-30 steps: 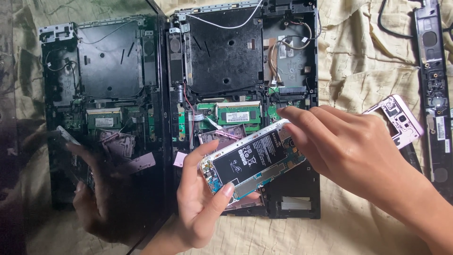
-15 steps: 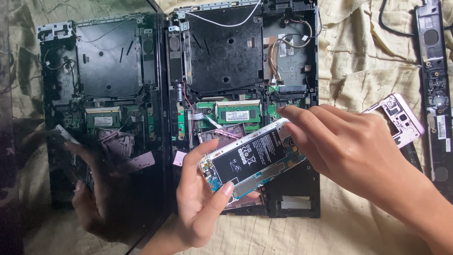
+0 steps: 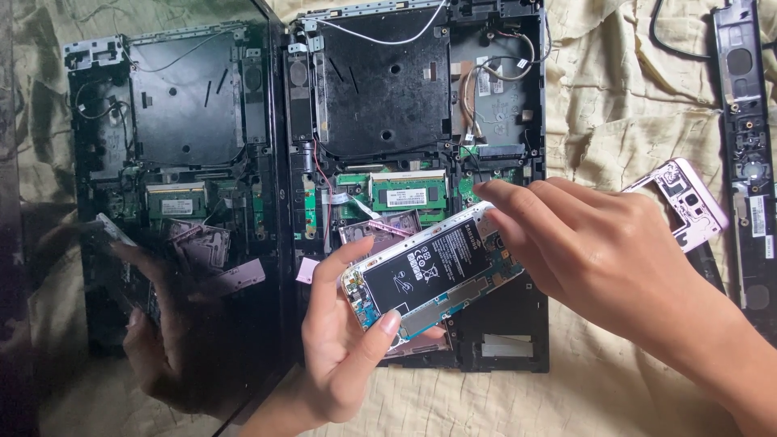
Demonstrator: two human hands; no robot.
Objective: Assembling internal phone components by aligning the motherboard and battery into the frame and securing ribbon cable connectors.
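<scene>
My left hand (image 3: pixel 344 348) grips an opened smartphone (image 3: pixel 429 271) by its lower left end, with the back off and the black battery and circuit board showing. The phone is held tilted above an open laptop base (image 3: pixel 421 105). My right hand (image 3: pixel 599 251) comes in from the right, and its fingertips rest on the phone's upper right end. A pink phone frame piece (image 3: pixel 688 202) lies on the cloth just behind my right hand.
The laptop base shows green memory boards (image 3: pixel 409 193), wires and a black drive bay. A glossy dark panel (image 3: pixel 162 243) on the left mirrors the laptop and my hand. A long black speaker bar (image 3: pixel 749 154) lies at the right edge on wrinkled beige cloth (image 3: pixel 623 97).
</scene>
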